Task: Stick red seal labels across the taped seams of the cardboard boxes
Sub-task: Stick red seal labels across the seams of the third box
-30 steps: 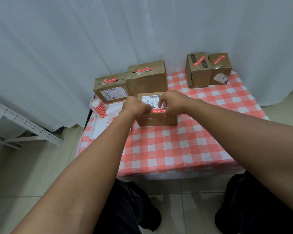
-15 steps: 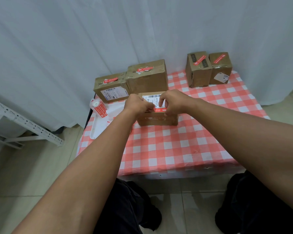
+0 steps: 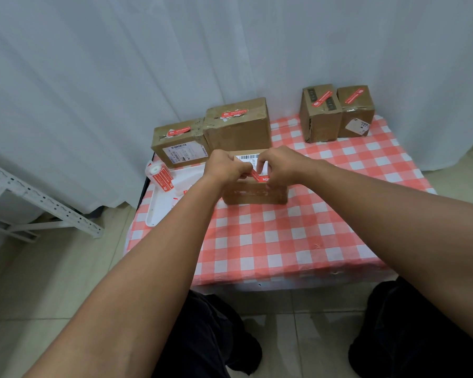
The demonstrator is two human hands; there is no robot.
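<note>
Lifted since before, red label [image 3: 259, 176] stretches between both hands [image 3: 253, 167].

Checked-cloth table [image 3: 257, 241]: five cardboard boxes [image 3: 254, 192], white tray [image 3: 161, 205] at left edge.

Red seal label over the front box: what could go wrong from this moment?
1. The red seal label is pinched between the left hand and right hand; it may fold onto itself.
2. It hangs tilted over the front box, so it may land crooked.
</note>
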